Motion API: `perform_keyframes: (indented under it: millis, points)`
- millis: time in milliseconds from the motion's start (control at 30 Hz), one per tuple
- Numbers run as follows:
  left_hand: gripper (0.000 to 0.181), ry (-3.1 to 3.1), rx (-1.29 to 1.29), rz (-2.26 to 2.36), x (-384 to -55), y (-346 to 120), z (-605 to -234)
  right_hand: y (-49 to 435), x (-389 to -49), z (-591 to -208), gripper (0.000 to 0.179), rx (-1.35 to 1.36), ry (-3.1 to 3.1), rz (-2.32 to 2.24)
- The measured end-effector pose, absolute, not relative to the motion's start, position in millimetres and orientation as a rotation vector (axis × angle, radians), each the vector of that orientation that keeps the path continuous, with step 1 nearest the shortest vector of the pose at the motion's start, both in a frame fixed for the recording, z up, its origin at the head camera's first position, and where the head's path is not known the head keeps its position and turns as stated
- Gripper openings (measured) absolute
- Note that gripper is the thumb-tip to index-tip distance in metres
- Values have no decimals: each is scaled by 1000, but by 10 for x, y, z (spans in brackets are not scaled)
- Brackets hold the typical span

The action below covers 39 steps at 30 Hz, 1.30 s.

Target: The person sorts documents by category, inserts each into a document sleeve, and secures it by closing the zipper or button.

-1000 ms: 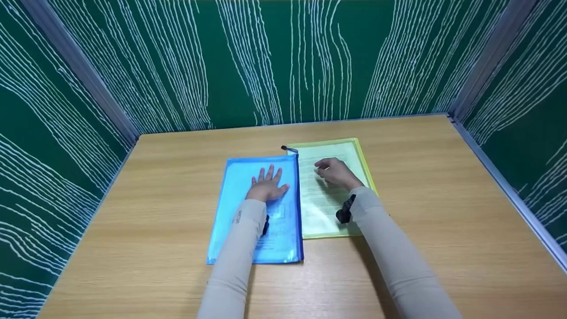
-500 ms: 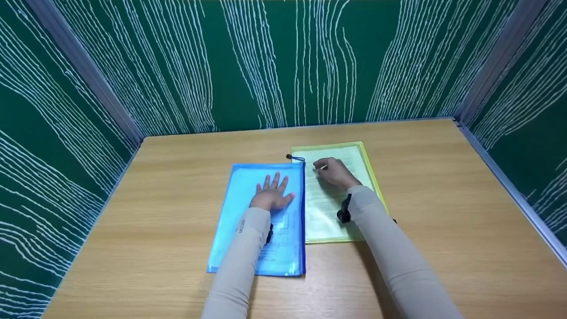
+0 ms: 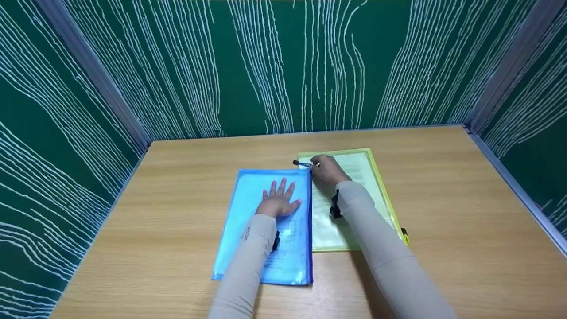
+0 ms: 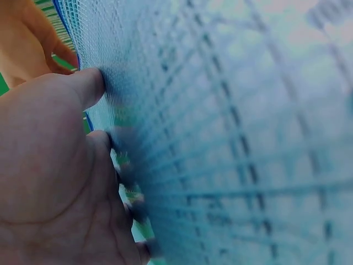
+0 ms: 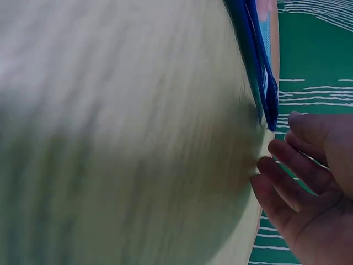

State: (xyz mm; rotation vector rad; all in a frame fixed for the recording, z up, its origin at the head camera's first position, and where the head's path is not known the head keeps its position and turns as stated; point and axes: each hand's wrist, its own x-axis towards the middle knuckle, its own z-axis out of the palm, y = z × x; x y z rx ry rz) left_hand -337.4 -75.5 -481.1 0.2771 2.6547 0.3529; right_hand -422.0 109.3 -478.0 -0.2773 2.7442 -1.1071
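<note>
A blue zippered mesh document pouch with printed paper inside lies on the table. My left hand presses on it with fingers spread; in the left wrist view its fingertips touch the mesh. A yellow-edged pouch, also with printed paper, lies to the right, its left side under the blue one. Over its upper part hovers my right hand, beside the blue pouch's zipper pull. In the right wrist view the loosely bent fingers and thumb stand just apart from the blue zipper cord.
Wooden tabletop surrounds both pouches. Green panels with white wavy lines rise at the back and both sides. A yellow zipper pull with a black end sticks out past the yellow pouch's right edge, near my right forearm.
My right hand has moved left over the yellow pouch to the blue zipper pull. My left hand stays spread on the blue pouch. The head view has shifted slightly.
</note>
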Motion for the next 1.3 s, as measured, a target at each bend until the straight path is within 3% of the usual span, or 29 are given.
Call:
perform_keyframes:
  millis: [267,567,833,1000,1300]
  points:
    - [68,2672,273,322,-3385,-743,-4833,826,-4342,-4839,34,-293,2811,-1112]
    - [68,2655,267,335,-3380,-712,-4849,720,-4357,-4903,17,-190,3018,-915]
    - [69,2651,253,337,-3397,-737,-4860,710,-4377,-4914,32,-185,3012,-917]
    - [69,2646,263,336,-3398,-737,-4862,726,-4377,-4921,20,-190,2997,-905]
    - [68,2656,285,333,-3395,-757,-4852,754,-4362,-4903,13,-154,2868,-1114]
